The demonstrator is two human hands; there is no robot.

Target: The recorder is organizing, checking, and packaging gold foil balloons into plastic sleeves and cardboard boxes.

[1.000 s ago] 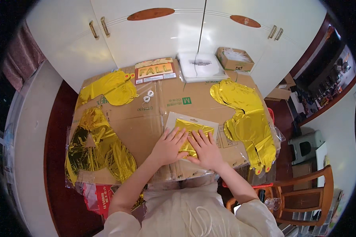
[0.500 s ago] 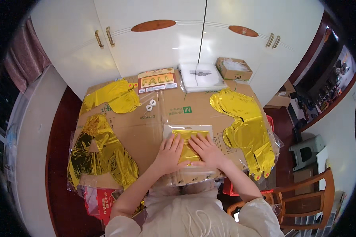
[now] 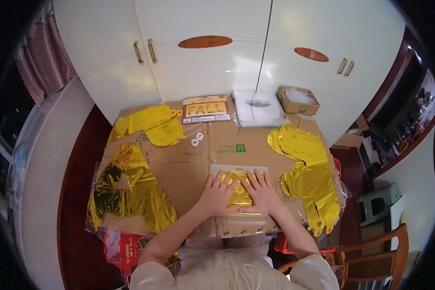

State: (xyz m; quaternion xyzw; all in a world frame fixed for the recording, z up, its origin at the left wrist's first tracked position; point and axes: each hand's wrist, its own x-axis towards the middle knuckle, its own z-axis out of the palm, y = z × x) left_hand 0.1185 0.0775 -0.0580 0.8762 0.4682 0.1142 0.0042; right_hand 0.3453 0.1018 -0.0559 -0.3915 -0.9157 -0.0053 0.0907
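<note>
A folded sheet of gold foil [image 3: 240,195] lies in a flat clear bag with a pale hang-tab top [image 3: 239,168], near the table's front edge. My left hand [image 3: 218,197] is pressed flat on the left part of this packet, fingers spread. On its right part rests my right hand [image 3: 262,195], also flat with fingers apart. Both thumbs point inward near the lower edge, and neither hand grips anything. Part of the foil is hidden beneath the palms.
Flat gold foil balloons [image 3: 130,188] lie left, one A-shaped, with others [image 3: 311,176] right. Behind are two small white rolls [image 3: 195,142], a printed balloon packet [image 3: 206,110], a stack of clear bags [image 3: 258,110] and a small carton [image 3: 298,100]. Cardboard [image 3: 179,164] covers the table.
The whole view has shifted, so the scene sits lower and further right. My fingers have spread wider and lie slightly nearer the packet's top edge. The packet stays under my hands.
</note>
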